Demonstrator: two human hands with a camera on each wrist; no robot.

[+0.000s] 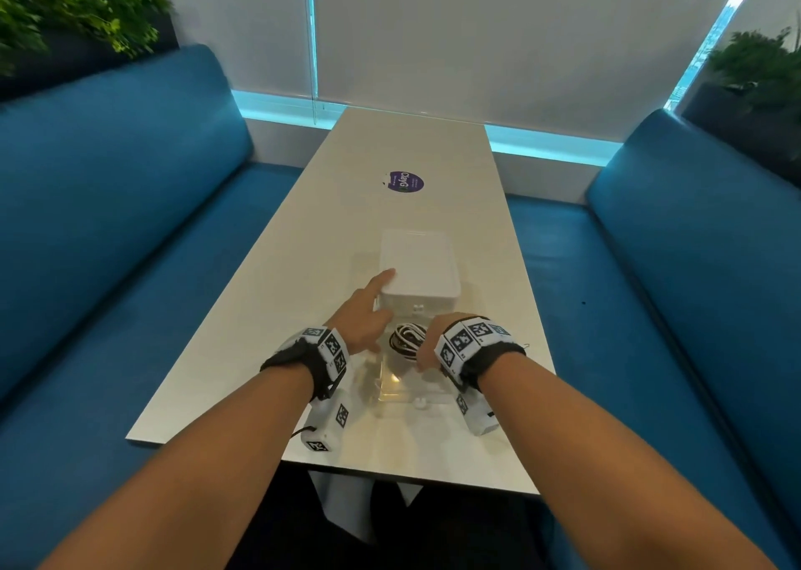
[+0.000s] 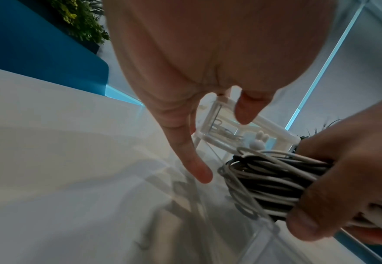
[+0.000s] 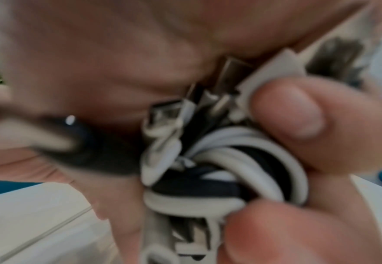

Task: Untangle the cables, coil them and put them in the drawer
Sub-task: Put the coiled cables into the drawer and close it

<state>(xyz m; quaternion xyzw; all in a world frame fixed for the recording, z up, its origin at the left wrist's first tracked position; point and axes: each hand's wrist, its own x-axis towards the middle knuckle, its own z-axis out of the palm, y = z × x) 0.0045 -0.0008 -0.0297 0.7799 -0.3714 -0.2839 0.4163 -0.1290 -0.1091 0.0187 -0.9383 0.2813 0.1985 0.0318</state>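
Observation:
A coil of black and white cables (image 1: 405,339) is gripped in my right hand (image 1: 433,346), just above the clear drawer (image 1: 407,400) that is pulled out toward me. The coil (image 2: 264,182) hangs over the drawer's floor in the left wrist view. Close up, my right fingers (image 3: 298,116) curl round the bundle (image 3: 230,160), with several metal plugs sticking out at its top. My left hand (image 1: 368,309) lies open with a straight finger on top of the white drawer unit (image 1: 418,266). The unit's front frame (image 2: 221,114) shows behind my left hand (image 2: 208,71).
The unit stands mid-table on a long white table (image 1: 303,244). A round purple sticker (image 1: 405,181) lies farther back. Blue benches run along the left (image 1: 130,222) and right (image 1: 672,266). Plants sit behind both benches, and window blinds close the far end.

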